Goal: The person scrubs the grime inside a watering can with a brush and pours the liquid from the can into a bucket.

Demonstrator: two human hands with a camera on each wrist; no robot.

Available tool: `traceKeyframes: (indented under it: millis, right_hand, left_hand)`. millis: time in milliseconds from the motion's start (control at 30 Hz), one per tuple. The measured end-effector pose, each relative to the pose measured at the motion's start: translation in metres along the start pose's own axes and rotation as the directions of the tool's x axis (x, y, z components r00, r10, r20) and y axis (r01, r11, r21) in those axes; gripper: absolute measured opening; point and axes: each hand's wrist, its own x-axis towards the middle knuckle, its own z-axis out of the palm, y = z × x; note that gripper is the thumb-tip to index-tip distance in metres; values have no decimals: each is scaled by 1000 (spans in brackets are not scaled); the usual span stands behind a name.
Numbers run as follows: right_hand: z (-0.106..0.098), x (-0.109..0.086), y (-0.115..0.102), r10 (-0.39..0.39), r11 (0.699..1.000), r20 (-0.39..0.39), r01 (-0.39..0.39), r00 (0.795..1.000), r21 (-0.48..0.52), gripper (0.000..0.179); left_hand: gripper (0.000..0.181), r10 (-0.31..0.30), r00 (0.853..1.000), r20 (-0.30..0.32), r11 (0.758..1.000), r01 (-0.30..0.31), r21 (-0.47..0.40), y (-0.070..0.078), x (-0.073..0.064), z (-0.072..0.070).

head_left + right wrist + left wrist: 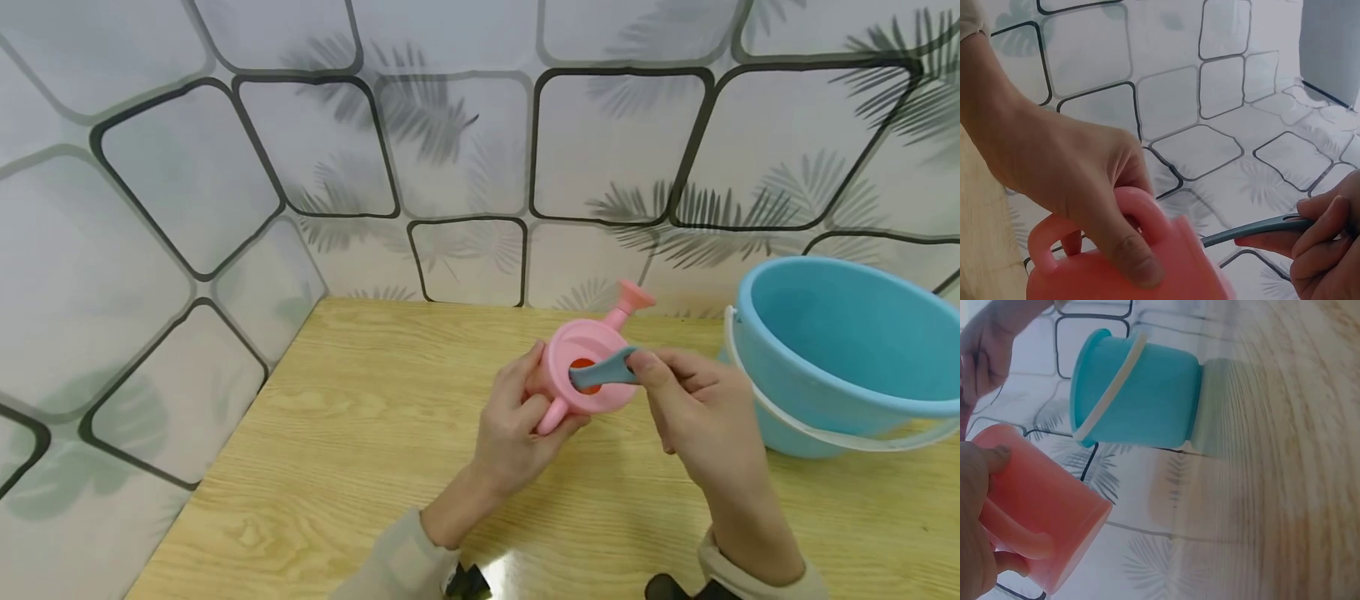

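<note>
A pink toy watering can [557,367] is tilted with its open top facing the head camera, and its spout points away to the upper right. My left hand [510,425] grips it round the body beside the handle. The fingers of my right hand [701,408] pinch a slim blue-grey plastic handle [611,369], whose far end goes into the can's round opening and is hidden there. Orange-red shows inside that opening around the handle. In the right wrist view a slot shows near the handle's held end.
A light blue bucket [810,417] with a white carrying handle [825,435] stands on the wooden table [337,433], just right of my right hand. Behind and to the left rises a wall covering [465,150] with a stone and leaf pattern.
</note>
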Motion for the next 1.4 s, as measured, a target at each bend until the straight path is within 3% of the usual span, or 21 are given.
traceKeyframes:
  millis: [200, 400, 567, 767, 867, 967, 1167, 1400]
  right_hand:
    - [-3, 6, 2, 31, 998, 103, -36, 994, 42, 15]
    - [-6, 5, -3, -13, 999, 86, 10, 996, 43, 13]
    - [-5, 6, -2, 38, 998, 81, -35, 996, -48, 13]
    - [-19, 5, 0, -71, 986, 64, 60, 995, 157, 13]
    - [-17, 5, 1, -12, 992, 55, 4, 998, 128, 12]
    - [-13, 5, 0, 33, 997, 61, -37, 998, 62, 9]
    - [-21, 2, -4, -20, 994, 75, 12, 997, 106, 12]
    - [-11, 3, 1, 156, 980, 41, -160, 987, 118, 9]
  left_hand:
    - [44, 32, 999, 14, 999, -32, 7, 2, 2, 0]
    - [45, -11, 1000, 12, 1000, 11, -24, 4, 4, 0]
    - [45, -3, 1000, 11, 1000, 3, -20, 7, 5, 1]
    - [47, 6, 999, 45, 1000, -6, 9, 9, 6, 1]
    - [45, 33, 998, 56, 999, -34, 21, 9, 5, 2]
    - [46, 20, 999, 46, 1000, -20, 2, 8, 4, 2]
    - [47, 11, 999, 52, 1000, -11, 6, 6, 3, 1]
    - [43, 36, 998, 52, 999, -37, 25, 11, 1, 0]
